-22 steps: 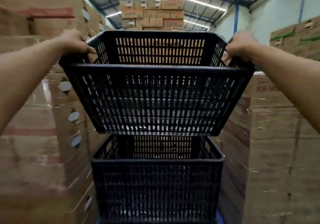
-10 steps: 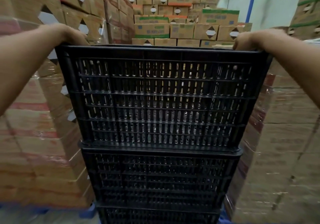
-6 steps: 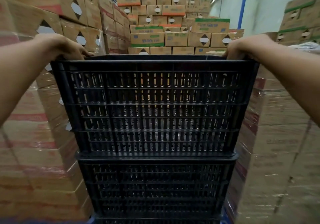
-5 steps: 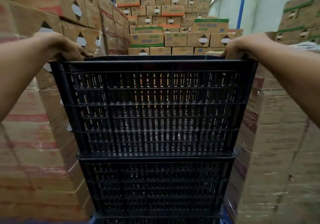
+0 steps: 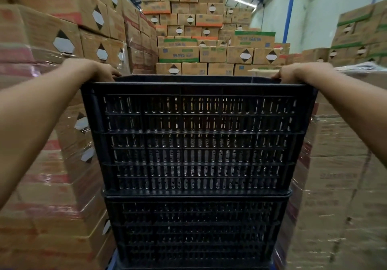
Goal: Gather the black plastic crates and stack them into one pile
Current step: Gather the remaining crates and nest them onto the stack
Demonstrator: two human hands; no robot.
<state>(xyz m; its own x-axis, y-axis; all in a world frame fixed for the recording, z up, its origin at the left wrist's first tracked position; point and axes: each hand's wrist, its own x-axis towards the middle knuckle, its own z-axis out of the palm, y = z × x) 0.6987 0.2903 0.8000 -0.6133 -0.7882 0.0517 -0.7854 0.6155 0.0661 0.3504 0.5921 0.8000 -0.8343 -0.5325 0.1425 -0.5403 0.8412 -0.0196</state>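
Observation:
A black slotted plastic crate (image 5: pixel 196 140) sits on top of a second black crate (image 5: pixel 196 230), the two forming one upright pile straight ahead of me. My left hand (image 5: pixel 98 70) grips the top crate's rim at its left corner. My right hand (image 5: pixel 293 73) grips the rim at the right corner. Fingertips of both hands curl over the far side of the rim and are partly hidden. The pile's base is cut off at the bottom of the view.
Shrink-wrapped stacks of cardboard boxes stand close on the left (image 5: pixel 52 144) and on the right (image 5: pixel 339 165), leaving a narrow aisle. More box stacks (image 5: pixel 188 39) rise behind the crates. A blue pallet edge (image 5: pixel 112 261) shows under the pile.
The top crate came down from mid-air onto the lower crate and now rests nested on it. Both hands have stayed on its rim and have barely moved in the last half second.

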